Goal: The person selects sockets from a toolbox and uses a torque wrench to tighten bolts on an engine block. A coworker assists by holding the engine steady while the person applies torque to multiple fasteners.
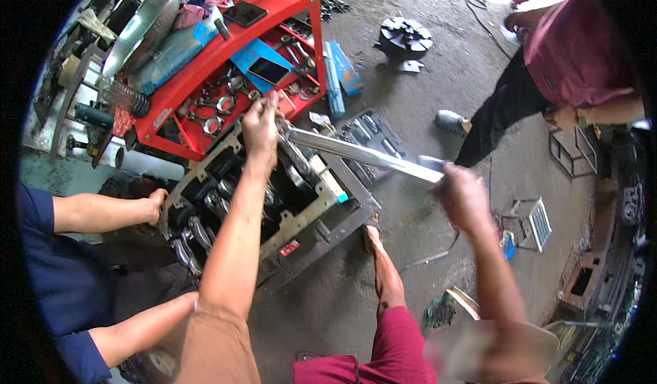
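A long silver torque wrench slants across the upper middle, its head over an open engine block. My right hand is closed round the handle end, out past the block's right side. At the other end, my left hand is closed at the wrench head; the fingertips and whatever is under them are partly hidden. Inside the block, the crankshaft and dark bores show. A dark metal frame runs along the block's near right side. My left forearm covers part of the block.
A red tool cart holds connecting rods and two phones. A co-worker's hand touches the block at left. Beyond the block lies a socket tool case. Another person stands at right, near a small metal stool.
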### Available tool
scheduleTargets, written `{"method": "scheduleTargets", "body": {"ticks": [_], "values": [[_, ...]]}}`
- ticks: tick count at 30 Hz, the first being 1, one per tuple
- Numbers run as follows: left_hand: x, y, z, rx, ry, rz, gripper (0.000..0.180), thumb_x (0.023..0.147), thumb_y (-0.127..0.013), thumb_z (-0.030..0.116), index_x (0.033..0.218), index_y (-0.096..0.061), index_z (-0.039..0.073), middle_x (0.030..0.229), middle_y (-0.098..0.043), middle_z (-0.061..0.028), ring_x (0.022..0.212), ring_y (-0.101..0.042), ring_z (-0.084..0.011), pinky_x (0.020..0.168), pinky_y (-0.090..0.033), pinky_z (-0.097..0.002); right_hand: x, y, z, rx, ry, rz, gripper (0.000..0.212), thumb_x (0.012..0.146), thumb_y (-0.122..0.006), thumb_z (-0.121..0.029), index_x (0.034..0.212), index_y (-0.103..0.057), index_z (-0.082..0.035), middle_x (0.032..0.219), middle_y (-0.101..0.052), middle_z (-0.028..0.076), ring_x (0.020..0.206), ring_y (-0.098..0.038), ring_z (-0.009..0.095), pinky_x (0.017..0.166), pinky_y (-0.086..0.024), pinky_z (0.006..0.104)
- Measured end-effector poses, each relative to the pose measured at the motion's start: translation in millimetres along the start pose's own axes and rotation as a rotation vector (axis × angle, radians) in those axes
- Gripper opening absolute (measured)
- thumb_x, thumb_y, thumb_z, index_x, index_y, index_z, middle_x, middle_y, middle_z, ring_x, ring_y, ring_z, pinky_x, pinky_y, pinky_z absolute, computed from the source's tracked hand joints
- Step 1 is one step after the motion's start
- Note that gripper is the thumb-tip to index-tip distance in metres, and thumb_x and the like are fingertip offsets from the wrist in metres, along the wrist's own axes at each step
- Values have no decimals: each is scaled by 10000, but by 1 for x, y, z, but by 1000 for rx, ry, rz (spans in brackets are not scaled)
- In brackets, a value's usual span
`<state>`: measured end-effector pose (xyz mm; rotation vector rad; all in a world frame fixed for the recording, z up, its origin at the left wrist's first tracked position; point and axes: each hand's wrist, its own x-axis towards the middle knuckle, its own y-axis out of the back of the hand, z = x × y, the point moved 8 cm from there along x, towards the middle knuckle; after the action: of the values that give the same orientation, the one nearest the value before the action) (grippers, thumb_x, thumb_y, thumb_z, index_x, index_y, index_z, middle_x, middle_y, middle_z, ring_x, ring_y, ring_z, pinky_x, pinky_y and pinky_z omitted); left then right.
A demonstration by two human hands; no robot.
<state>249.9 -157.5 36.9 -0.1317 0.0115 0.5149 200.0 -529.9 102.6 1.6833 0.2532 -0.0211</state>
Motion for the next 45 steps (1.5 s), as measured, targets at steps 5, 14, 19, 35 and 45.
{"method": "scheduleTargets", "body": {"ticks": [5,14,19,35,45], "values": [[-57,-12,-11,11,184,45,233,960,-582,325,996,-670,112,726,-482,84,629,-447,-7,472,-377,-154,134,47,29,-163,467,-40,258,685,-774,-178,845,-620,-46,780,-630,161,831,-622,376,732,-491,447],[-84,-8,-16,406,-77,160,210,1012,-484,182,1058,-634,43,917,-618,-2,759,-498,-72,670,-429,-226,255,20,-69,-326,834,130,302,752,-728,-207,1028,-646,-116,1023,-667,97,1014,-612,300,874,-466,446],[-86,-16,-3,437,-281,135,179,979,-523,99,1104,-616,11,1006,-634,-51,902,-572,-121,828,-465,-265,216,10,13,-444,464,-381,332,690,-754,-285,975,-696,-126,866,-687,135,851,-673,305,750,-541,424],[-60,-23,0,278,-260,-42,492,977,-490,438,871,-713,12,682,-685,-82,487,-620,-136,461,-449,-294,-131,-37,24,-5,-126,400,104,763,-642,-148,758,-595,-55,821,-653,144,805,-643,331,725,-482,461],[-50,-25,-13,142,-407,-146,413,930,-550,414,946,-714,36,732,-679,-56,528,-612,-123,505,-461,-267,-202,-56,-12,33,-159,458,195,753,-694,-146,843,-559,-39,826,-621,169,818,-610,375,713,-458,477]]}}
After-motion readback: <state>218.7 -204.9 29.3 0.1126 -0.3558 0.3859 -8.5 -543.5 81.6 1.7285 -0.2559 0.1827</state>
